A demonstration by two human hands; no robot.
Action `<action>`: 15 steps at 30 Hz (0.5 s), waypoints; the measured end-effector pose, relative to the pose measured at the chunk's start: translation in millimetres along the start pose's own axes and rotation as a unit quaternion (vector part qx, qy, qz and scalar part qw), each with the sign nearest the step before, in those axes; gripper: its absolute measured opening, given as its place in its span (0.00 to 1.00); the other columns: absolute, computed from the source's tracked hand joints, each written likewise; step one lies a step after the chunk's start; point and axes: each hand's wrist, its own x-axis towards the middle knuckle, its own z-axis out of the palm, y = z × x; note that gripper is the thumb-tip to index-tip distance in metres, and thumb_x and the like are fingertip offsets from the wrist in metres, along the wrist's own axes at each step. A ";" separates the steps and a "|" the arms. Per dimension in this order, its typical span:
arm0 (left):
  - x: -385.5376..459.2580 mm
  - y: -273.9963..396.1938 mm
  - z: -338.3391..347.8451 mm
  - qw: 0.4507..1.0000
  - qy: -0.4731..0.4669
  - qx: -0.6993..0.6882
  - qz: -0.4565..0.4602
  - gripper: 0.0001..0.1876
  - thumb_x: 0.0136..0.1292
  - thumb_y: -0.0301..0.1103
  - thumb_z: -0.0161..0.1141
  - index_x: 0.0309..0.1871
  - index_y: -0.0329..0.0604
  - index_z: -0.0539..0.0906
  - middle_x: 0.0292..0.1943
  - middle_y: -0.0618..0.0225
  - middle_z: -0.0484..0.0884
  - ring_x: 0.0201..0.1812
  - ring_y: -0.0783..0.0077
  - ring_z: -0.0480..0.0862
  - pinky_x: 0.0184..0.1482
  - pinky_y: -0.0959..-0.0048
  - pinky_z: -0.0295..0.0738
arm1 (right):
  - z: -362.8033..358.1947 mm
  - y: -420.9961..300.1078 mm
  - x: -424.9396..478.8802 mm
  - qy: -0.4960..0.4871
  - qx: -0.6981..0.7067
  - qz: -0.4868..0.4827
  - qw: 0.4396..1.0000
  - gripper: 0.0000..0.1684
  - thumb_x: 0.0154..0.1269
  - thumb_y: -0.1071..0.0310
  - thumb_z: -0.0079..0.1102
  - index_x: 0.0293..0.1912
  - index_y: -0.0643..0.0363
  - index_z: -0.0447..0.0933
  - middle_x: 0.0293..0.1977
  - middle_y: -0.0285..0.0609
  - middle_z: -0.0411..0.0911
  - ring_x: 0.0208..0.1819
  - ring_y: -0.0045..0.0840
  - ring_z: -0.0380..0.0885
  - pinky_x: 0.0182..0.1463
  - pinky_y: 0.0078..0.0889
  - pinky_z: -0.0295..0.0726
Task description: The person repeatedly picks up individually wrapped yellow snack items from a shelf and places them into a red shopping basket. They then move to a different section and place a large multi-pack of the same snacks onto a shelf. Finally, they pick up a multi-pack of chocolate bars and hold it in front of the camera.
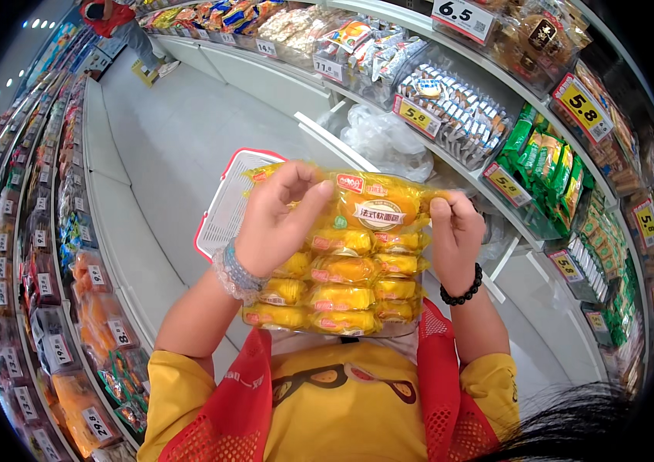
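Note:
Between my two hands is a yellow plastic-wrapped bread packet (381,202), stretched out level above a clear bin (419,323) of similar packets. My left hand (286,216) pinches the wrapper near the packet's left end, thumb against fingers. My right hand (457,231) grips the twisted right end of the wrapper. Rows of yellow bread packets (343,297) fill the bin, which is close to my body. Beaded bracelets (237,271) circle my left wrist, and a black bead bracelet (465,286) my right. What supports the bin is hidden.
A white basket with red rim (234,202) is beyond my left forearm. Crumpled clear plastic bags (384,141) lie on the low shelf ahead. Curved shelving with snack bins (454,110) runs along the right, more shelves (44,231) along the left. A person in red (122,26) stands far up the aisle.

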 end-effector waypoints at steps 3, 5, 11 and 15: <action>2.7 7.1 4.0 0.998 0.005 -0.024 -0.065 0.07 0.65 0.29 0.51 0.43 0.36 0.68 0.19 0.74 0.72 0.23 0.88 0.68 0.24 0.83 0.64 | 13.8 0.7 9.3 0.001 0.098 0.130 0.987 0.11 0.66 0.69 0.50 0.31 0.66 0.72 0.19 0.30 0.66 0.23 0.11 0.61 0.26 0.16 0.62; 4.7 7.9 5.2 0.997 0.000 0.006 -0.083 0.10 0.65 0.29 0.50 0.46 0.36 0.66 0.18 0.76 0.70 0.21 0.88 0.67 0.22 0.83 0.62 | 21.9 8.2 12.6 0.019 0.165 0.176 0.970 0.11 0.67 0.68 0.49 0.31 0.66 0.71 0.20 0.27 0.65 0.24 0.07 0.60 0.25 0.15 0.61; 5.4 13.1 1.5 0.992 0.017 -0.029 -0.122 0.21 0.65 0.30 0.50 0.59 0.35 0.61 0.19 0.73 0.71 0.18 0.85 0.67 0.20 0.83 0.61 | 30.4 9.7 14.8 -0.017 0.214 0.217 0.952 0.06 0.66 0.70 0.48 0.37 0.64 0.71 0.21 0.26 0.68 0.22 0.05 0.61 0.23 0.12 0.58; 7.4 11.7 1.9 0.982 0.042 -0.097 -0.156 0.24 0.63 0.27 0.51 0.61 0.35 0.59 0.19 0.74 0.71 0.18 0.85 0.66 0.19 0.83 0.59 | 29.3 3.9 19.7 -0.017 0.332 0.293 0.896 0.07 0.66 0.71 0.48 0.41 0.63 0.70 0.22 0.27 0.71 0.21 0.04 0.63 0.22 0.10 0.59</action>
